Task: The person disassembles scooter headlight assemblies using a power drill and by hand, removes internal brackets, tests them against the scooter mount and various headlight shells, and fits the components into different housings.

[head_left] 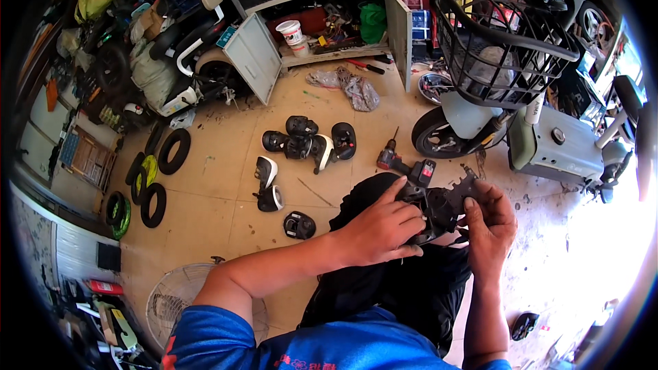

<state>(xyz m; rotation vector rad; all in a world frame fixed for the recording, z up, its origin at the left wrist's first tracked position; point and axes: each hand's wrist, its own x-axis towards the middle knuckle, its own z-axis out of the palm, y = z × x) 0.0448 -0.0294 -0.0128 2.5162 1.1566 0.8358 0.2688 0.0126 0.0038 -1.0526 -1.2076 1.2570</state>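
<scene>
Over my knees I hold a black part with an open, uneven underside (432, 216), its exact kind unclear. My left hand (384, 227) is closed on its left side, with the index finger stretched along the top. In my right hand (492, 223), a flat dark plate with a jagged edge (458, 193) is pinched between thumb and fingers. Whether the plate is joined to the black part I cannot tell. Just beyond my hands, a red and black cordless drill (406, 164) lies on the floor, its long bit pointing away from me.
Several black and white moulded parts (301, 142) lie ahead on the tiled floor, with a black oval piece (299, 225) nearer. Tyres (174, 151) lie left. A wire fan guard (179, 294) stands by my left arm. An open metal cabinet (336, 58) and a scooter with a basket (497, 48) are beyond.
</scene>
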